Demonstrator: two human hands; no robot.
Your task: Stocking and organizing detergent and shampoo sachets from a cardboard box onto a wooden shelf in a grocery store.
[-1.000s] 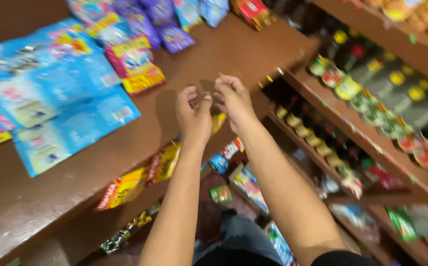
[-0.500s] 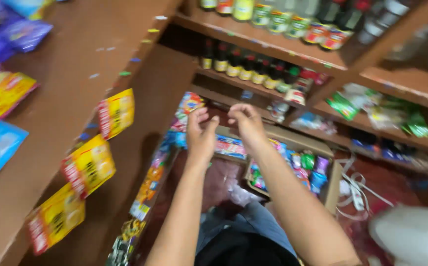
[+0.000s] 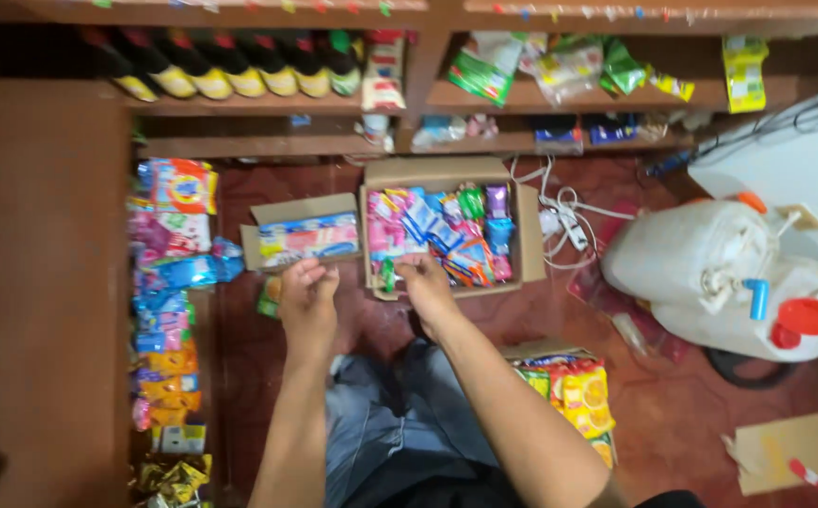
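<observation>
The head view looks straight down at a red-brown floor [image 3: 691, 414] in a small shop. A brown counter top [image 3: 42, 282] fills the left side of the frame, and rows of bright hanging snack packets [image 3: 169, 310] run down its edge from upper left to lower left. Along the top of the frame are wooden shelves [image 3: 268, 108]: dark bottles with yellow labels [image 3: 230, 75] at upper left, green and yellow packets [image 3: 569, 61] at upper right.

At the centre top, a large open cardboard box [image 3: 527, 235] sits on the floor, full of mixed small sachets in pink, blue and green. Just beside it to the left stands a smaller cardboard box [image 3: 305, 235] holding a blue and white packet. White cables [image 3: 564, 212] lie to the right of the large box, and a white plastic jerrycan [image 3: 720, 273] with a red cap lies at the right of the frame. A box of yellow and orange packets [image 3: 574, 390] sits at lower centre right.

The left hand [image 3: 307, 299] hangs below the smaller box, fingers curled; whether it holds anything cannot be told. The right hand [image 3: 425, 280] is at the near edge of the large box, fingers bent among the sachets; its grasp cannot be told either.
</observation>
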